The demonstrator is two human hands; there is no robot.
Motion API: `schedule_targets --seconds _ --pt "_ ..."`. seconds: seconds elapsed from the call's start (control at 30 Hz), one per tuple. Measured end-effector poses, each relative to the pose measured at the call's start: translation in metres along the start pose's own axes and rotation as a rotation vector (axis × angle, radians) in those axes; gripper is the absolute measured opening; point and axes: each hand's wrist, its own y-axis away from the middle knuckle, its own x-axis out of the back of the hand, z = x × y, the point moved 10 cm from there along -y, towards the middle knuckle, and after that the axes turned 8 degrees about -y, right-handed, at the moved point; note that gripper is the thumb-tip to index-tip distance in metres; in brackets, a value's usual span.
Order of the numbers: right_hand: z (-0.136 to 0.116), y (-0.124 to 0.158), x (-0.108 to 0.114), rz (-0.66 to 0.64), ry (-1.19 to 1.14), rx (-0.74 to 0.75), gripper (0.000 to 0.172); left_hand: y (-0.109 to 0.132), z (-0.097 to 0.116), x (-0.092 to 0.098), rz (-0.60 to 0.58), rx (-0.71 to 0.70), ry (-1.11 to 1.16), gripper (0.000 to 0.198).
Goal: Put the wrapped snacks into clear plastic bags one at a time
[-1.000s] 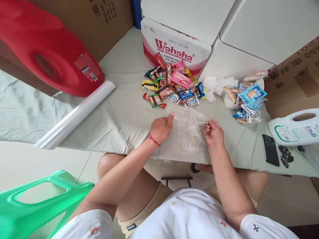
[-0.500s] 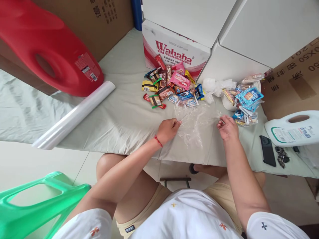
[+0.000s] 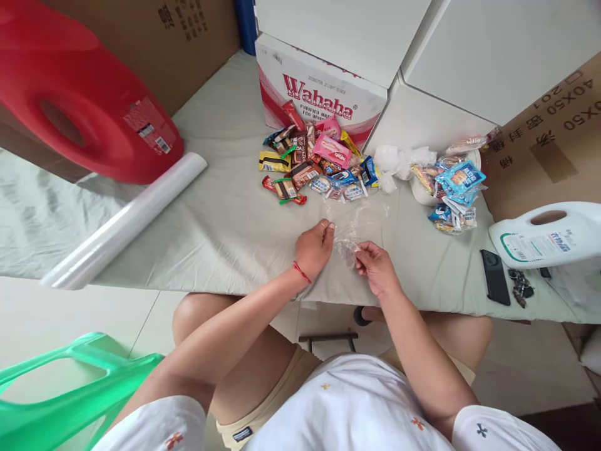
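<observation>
A thin clear plastic bag [image 3: 359, 219] lies crumpled on the cloth-covered surface in front of me. My left hand [image 3: 315, 247], with a red string bracelet at the wrist, is closed on the bag's left edge. Fingers of my right hand [image 3: 375, 266] pinch the near part of the bag, close to my left hand. Just beyond the bag is a pile of wrapped snacks [image 3: 305, 172] in red, brown, pink, yellow and blue packets.
Left stand a red jug [image 3: 107, 131] and a roll of clear plastic [image 3: 126, 219]. A Wahaba-like printed carton [image 3: 323, 88] is behind the snacks. To the right are a white tub [image 3: 425, 193] full of packets, a phone [image 3: 494, 277], keys [image 3: 521, 287] and a white detergent bottle [image 3: 549, 235].
My right hand has moved left and slightly nearer to me, close to my left hand, drawing the bag's right side in. The left hand still grips the bag.
</observation>
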Motion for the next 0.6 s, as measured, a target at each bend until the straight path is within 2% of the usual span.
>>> schedule_targets --seconds 0.1,0.2,0.3,0.4,0.5,0.6 --pt "0.002 0.004 -0.018 -0.063 0.011 0.054 0.036 -0.008 -0.010 0.000 -0.005 0.071 0.181 0.027" --pt "0.005 0.006 -0.016 -0.028 0.021 0.055 0.039 -0.015 -0.020 -0.005 -0.053 0.160 0.396 0.024" --pt "0.012 0.004 -0.006 0.028 -0.077 -0.060 0.055 -0.016 -0.023 -0.012 -0.096 0.192 0.488 0.021" --pt "0.016 0.002 -0.006 0.017 -0.167 -0.177 0.070 -0.012 -0.018 -0.015 -0.105 0.145 0.438 0.021" --pt "0.007 0.002 -0.010 0.009 -0.139 -0.138 0.057 -0.008 -0.013 -0.014 -0.102 0.114 0.422 0.019" --pt "-0.005 0.005 -0.018 -0.003 -0.076 -0.003 0.043 -0.009 -0.014 -0.007 -0.092 0.188 0.500 0.019"
